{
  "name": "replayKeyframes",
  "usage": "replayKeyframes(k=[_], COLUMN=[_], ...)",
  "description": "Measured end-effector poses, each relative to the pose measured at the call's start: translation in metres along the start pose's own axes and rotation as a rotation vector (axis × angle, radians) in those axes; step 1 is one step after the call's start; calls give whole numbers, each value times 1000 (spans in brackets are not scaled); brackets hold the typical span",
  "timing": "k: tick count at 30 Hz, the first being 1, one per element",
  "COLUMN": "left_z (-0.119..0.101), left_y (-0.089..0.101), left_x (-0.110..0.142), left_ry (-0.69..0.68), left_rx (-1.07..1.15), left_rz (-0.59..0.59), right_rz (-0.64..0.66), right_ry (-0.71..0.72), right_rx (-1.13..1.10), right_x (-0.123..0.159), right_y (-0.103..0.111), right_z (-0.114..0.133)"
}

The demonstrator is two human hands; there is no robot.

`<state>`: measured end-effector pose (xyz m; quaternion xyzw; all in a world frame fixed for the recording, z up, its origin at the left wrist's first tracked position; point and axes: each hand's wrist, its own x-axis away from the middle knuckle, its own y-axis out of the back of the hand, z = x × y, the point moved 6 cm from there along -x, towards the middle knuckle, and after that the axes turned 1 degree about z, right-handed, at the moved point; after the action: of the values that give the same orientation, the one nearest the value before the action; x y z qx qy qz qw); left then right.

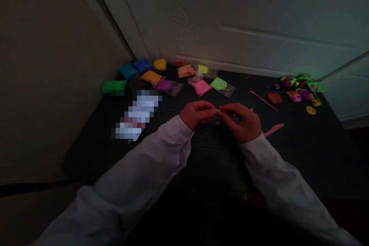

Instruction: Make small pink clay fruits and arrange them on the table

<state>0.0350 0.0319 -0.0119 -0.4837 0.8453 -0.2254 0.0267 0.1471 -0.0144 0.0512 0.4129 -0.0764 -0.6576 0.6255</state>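
Observation:
My left hand (197, 114) and my right hand (242, 121) meet over the middle of a dark table (302, 153), both in white sleeves. Their fingertips pinch a tiny green piece of clay (218, 110) between them. A small pink bit of clay (217, 123) lies on the table just under the hands. A pink flat modelling tool (273, 129) lies just right of my right hand.
Several small bags of coloured clay (161, 78) lie in a row at the table's back. A thin pink stick tool (263, 100) and a cluster of finished clay shapes (301, 90) sit back right. A blurred package (137, 117) lies left. A white door stands behind.

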Motion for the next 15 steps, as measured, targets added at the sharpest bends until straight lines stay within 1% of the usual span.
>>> replayKeyframes(k=[5, 10, 15], left_z=[1, -2, -5], left_y=[1, 0, 0], left_x=[-1, 1, 3], left_ry=[-2, 20, 4], left_rx=[6, 33, 60], left_rz=[-6, -43, -73], right_rz=[-12, -23, -27], right_ry=[3, -70, -132], right_rx=[0, -21, -59], right_x=[0, 0, 1], right_y=[0, 1, 1], right_z=[-2, -6, -9])
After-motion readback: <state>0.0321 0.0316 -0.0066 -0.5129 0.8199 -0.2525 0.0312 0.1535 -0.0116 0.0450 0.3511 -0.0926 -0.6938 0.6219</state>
